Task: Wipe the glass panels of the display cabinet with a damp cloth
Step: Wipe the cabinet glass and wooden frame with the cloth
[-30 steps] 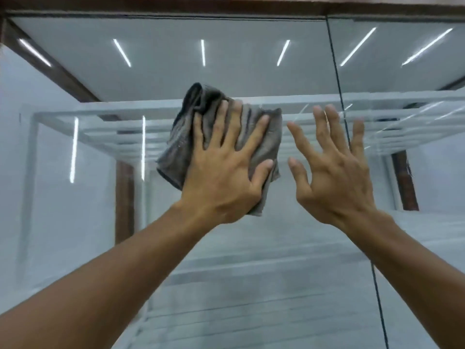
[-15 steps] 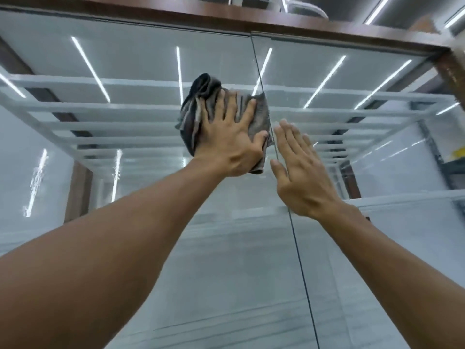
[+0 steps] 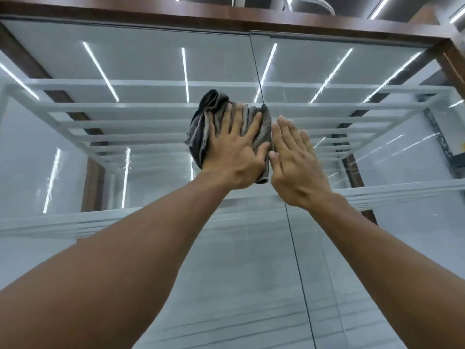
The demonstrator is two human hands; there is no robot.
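Head camera looks up along both bare forearms at the top of the display cabinet, where a dark wooden frame (image 3: 176,11) caps two glass panels. The left hand (image 3: 234,157) is spread flat, fingers straight and fanned, pressing a bunched grey cloth (image 3: 201,127) against the left glass panel (image 3: 151,59). It does not grip the cloth, only pushes it flat with the palm. The cloth sits high on the glass, well below the frame, with folds bulging out above and to the left of the fingers. Its right edge reaches the thin dark seam (image 3: 254,71) between the panels. The right hand (image 3: 297,170) is held flat too, fingers straight and close together, just beside the cloth on the right glass panel (image 3: 377,235). Its thumb lies next to the left thumb, and I cannot tell whether the palm actually touches the glass. Behind the glass, white shelf rails (image 3: 125,107) step back into the cabinet, and bright light strips (image 3: 100,71) gleam across both panels.
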